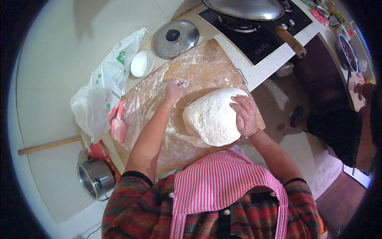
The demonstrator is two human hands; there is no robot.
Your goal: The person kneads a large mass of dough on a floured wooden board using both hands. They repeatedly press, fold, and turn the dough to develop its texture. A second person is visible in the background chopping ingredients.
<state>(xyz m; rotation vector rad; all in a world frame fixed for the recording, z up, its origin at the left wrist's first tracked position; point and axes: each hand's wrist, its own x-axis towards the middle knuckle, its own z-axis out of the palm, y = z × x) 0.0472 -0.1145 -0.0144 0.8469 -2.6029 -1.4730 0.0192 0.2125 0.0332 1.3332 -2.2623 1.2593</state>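
Note:
A large, flour-coated lump of dough [213, 119] lies on a wooden board [206, 65] dusted with flour. My right hand [246, 115] rests on the dough's right side, fingers slightly spread over its surface. Up and to the left of the dough, my left hand [176, 89] is curled into a loose fist above the board. Nothing shows in it, though the inside of the fist is hidden. White flour clings to the fingers of both hands.
Left of the board are a red scoop [118, 130], a plastic bag [101, 86] and a steel pot [95, 179]. Behind it stand a white bowl [142, 64], a pot lid [176, 38] and a gas hob [253, 44] with a wooden-handled wok. Another person's arm [365, 137] is at far right.

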